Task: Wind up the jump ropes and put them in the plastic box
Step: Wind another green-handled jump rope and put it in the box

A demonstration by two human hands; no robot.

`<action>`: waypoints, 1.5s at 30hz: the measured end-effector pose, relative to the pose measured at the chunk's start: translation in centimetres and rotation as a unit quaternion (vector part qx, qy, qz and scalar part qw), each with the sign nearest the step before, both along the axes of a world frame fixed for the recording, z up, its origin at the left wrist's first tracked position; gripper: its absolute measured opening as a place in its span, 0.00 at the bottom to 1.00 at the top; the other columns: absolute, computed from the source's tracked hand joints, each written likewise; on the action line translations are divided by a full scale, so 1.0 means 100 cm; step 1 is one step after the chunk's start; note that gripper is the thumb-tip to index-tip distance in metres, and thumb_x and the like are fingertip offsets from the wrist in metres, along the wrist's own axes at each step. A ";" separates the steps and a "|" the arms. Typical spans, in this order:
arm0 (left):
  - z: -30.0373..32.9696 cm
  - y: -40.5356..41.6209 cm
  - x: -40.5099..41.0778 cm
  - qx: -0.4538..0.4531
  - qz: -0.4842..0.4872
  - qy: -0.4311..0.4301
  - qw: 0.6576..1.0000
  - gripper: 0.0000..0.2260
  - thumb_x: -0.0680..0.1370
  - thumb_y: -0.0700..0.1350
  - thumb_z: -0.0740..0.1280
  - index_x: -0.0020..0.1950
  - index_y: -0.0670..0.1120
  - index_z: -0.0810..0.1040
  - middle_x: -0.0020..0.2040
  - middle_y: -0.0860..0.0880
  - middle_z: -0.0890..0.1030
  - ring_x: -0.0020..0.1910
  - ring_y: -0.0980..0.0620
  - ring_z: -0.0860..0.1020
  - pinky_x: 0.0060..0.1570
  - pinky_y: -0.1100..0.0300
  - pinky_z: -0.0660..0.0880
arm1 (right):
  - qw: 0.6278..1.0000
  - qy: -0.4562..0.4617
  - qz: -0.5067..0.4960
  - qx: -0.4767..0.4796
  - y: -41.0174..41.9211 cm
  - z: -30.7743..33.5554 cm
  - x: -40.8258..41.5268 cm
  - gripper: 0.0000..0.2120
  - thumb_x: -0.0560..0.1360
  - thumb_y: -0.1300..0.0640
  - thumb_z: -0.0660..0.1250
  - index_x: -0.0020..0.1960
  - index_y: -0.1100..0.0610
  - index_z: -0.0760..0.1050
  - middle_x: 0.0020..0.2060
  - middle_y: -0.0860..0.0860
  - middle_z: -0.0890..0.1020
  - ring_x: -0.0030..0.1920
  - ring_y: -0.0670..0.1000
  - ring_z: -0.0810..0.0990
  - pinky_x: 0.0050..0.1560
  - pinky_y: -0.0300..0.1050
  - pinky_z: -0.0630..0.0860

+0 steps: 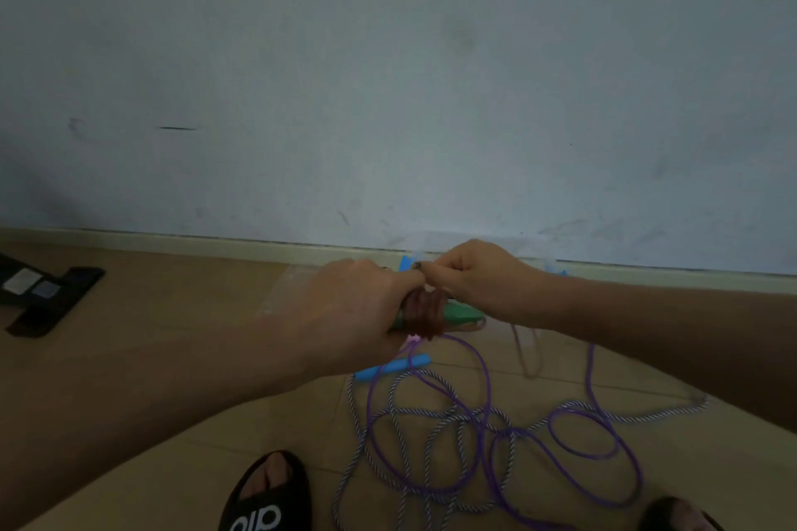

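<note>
Nearest, two sandalled feet (269, 491) stand at the floor's (181, 358) near edge, the purple rope (483, 384) and striped rope (396, 405) tangled loose on the floor between them; beyond the tangle lies a blue handle (390, 367). Above it the left hand (345, 310) grips green handles (457, 313) wrapped in reddish rope (427, 310), the right hand (478, 272) pinching that rope's end; behind, a clear plastic box (284, 289) sits against the skirting board (172, 241), open floor leftward to a black object (47, 297).

Hands (345, 310) (478, 280) meet mid-frame, wound rope (427, 310) on handles (461, 312) between them. Box (539, 257) behind hands, against wall (388, 78). Loose ropes (474, 435) tangled on floor (172, 315) below hands, between slippers (267, 496) (677, 515). Another handle (392, 366) beside tangle. Stand (39, 293) far left.
</note>
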State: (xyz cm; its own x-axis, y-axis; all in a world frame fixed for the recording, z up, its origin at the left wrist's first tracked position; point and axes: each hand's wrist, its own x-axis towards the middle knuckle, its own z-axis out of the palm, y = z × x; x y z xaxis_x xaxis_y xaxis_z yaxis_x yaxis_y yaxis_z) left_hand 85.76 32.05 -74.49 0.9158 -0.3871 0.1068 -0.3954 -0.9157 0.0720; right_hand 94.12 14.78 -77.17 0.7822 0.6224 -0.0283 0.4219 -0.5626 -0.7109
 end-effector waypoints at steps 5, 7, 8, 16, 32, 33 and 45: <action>0.007 -0.009 -0.001 -0.113 0.053 0.003 0.992 0.04 0.73 0.49 0.69 0.41 0.51 0.76 0.32 0.53 0.78 0.33 0.55 0.75 0.30 0.61 0.67 | 0.997 0.038 -0.049 -0.037 -0.015 -0.037 -0.020 0.20 0.81 0.55 0.58 0.30 0.55 0.67 0.24 0.46 0.69 0.26 0.44 0.65 0.31 0.39 0.63; 0.002 -0.010 0.003 -0.158 0.111 0.032 0.981 0.01 0.73 0.47 0.70 0.42 0.51 0.79 0.33 0.53 0.79 0.33 0.57 0.76 0.30 0.63 0.68 | 0.997 0.036 -0.061 -0.015 -0.013 -0.046 -0.035 0.25 0.83 0.48 0.54 0.29 0.55 0.66 0.22 0.47 0.69 0.24 0.45 0.65 0.27 0.35 0.63; -0.001 -0.009 0.006 -0.188 0.144 0.052 0.970 0.01 0.73 0.46 0.69 0.43 0.51 0.81 0.33 0.53 0.79 0.33 0.57 0.77 0.30 0.65 0.69 | 0.997 0.046 -0.069 0.001 -0.011 -0.046 -0.042 0.26 0.83 0.45 0.52 0.29 0.55 0.66 0.23 0.49 0.68 0.24 0.45 0.64 0.27 0.35 0.62; -0.028 0.013 0.023 -0.145 0.257 0.165 0.941 0.04 0.72 0.43 0.69 0.37 0.44 0.78 0.30 0.50 0.74 0.28 0.55 0.71 0.26 0.63 0.64 | 0.992 -0.122 0.024 -0.038 -0.003 -0.002 -0.056 0.21 0.81 0.49 0.53 0.31 0.53 0.62 0.25 0.50 0.67 0.29 0.52 0.70 0.33 0.50 0.67; 0.001 -0.012 -0.002 -0.145 0.107 0.125 0.976 0.05 0.71 0.44 0.69 0.45 0.45 0.81 0.38 0.47 0.82 0.35 0.54 0.76 0.33 0.62 0.68 | 0.999 0.040 -0.008 0.025 -0.009 -0.003 0.001 0.23 0.81 0.50 0.62 0.28 0.53 0.65 0.25 0.49 0.66 0.27 0.46 0.63 0.31 0.41 0.63; 0.001 -0.013 -0.002 -0.186 0.116 0.132 0.967 0.04 0.71 0.42 0.70 0.44 0.43 0.81 0.36 0.46 0.81 0.33 0.55 0.75 0.31 0.64 0.67 | 0.998 0.050 -0.016 0.017 -0.011 -0.010 -0.003 0.21 0.80 0.53 0.61 0.29 0.54 0.67 0.26 0.50 0.69 0.28 0.46 0.65 0.32 0.41 0.65; -0.011 -0.004 0.015 -0.477 0.321 0.258 0.777 0.15 0.71 0.36 0.67 0.30 0.48 0.66 0.28 0.47 0.60 0.24 0.52 0.56 0.26 0.59 0.53 | 0.978 -0.198 0.044 -0.055 -0.008 -0.006 -0.054 0.21 0.82 0.43 0.51 0.32 0.48 0.60 0.27 0.48 0.69 0.29 0.50 0.70 0.30 0.40 0.63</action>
State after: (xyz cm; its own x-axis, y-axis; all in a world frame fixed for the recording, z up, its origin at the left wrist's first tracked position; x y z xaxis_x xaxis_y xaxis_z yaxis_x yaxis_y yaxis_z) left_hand 87.25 31.67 -75.63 0.9037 0.1965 -0.3804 0.4269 -0.3452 0.8358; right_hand 88.75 14.01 -77.80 0.6881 0.6987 0.1958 0.7030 -0.5749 -0.4186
